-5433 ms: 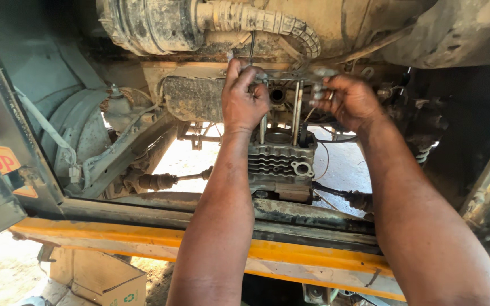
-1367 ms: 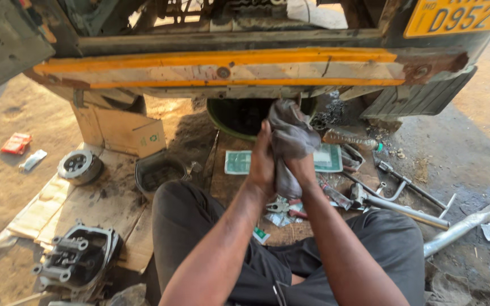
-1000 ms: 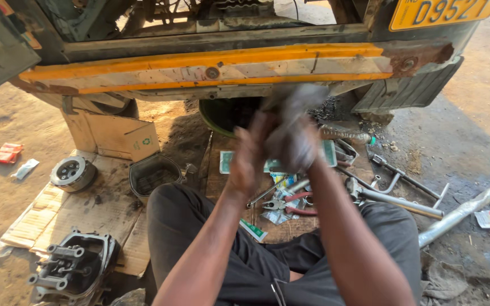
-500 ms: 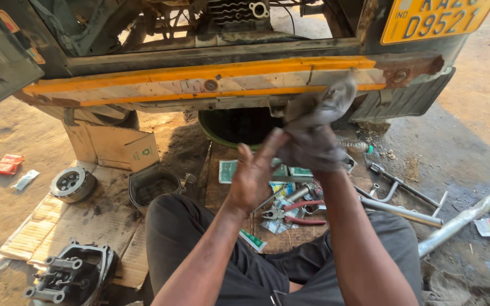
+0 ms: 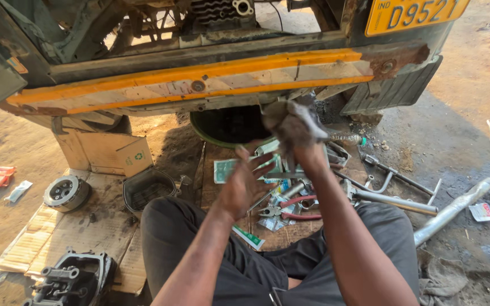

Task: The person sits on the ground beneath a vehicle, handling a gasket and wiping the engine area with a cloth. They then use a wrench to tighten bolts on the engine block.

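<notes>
R hand [image 5: 304,150] is up in front of the bumper, fist clenched round a grey rag [image 5: 290,122], cloth bunched up and spilling over the top of the fingers, held in the air above the tools. L hand [image 5: 245,184] sits just below and to the left of it, palm open, fingers spread, gripping nothing, close to the rag but not touching it. Both forearms come up from the lap, person sitting on the ground in dark trousers [image 5: 199,243]. Right behind the hands: the yellow-and-white bumper [image 5: 199,85] of a vehicle, w/ a yellow plate [image 5: 412,14] at top right. Under it a round green-rimmed pan [image 5: 222,124], dark inside. On the ground btwn the knees, red-handled pliers [image 5: 290,207] and a scatter of small packets & bits, too cluttered to sort out. Over to the right, a long metal pipe [image 5: 455,207] and a wheel spanner [image 5: 395,178] lying on the dirt. Left side: cardboard box [image 5: 109,153], a black tray [image 5: 148,190] next to it, a round clutch-like part [image 5: 66,192] on flattened cardboard [image 5: 58,238], and a dark engine casting [image 5: 75,280] at the bottom edge. Far left, a red packet [image 5: 0,175] on the dirt.
</notes>
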